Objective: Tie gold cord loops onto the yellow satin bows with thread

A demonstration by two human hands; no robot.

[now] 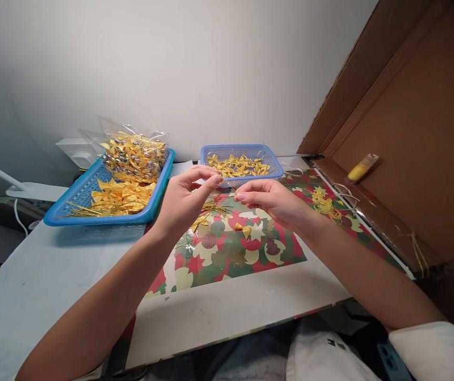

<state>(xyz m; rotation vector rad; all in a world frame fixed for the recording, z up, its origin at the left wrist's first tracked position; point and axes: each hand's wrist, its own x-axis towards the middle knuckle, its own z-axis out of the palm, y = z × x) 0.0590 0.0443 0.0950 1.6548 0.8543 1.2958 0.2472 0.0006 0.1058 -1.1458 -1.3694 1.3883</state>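
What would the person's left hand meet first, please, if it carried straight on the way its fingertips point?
Probably the right hand: the left hand points rightwards at its fingertips, a small gap apart, though depth is unclear.

Two bare forearms reached forward from the bottom corners and converged at the centre. The left hand (185, 198) was raised, thumb and forefinger pinched together. The right hand (270, 201) faced it, fingers curled inward, fingertips nearly meeting the left's.

Glossy satin-like yellow bows (118, 194) filled a perforated blue plastic tray (80, 198) at left; a crinkled clear plastic bag (135, 153) glinted above, beside matt brown cardboard (421, 132) and shiny patterned wrapping paper (235, 248).
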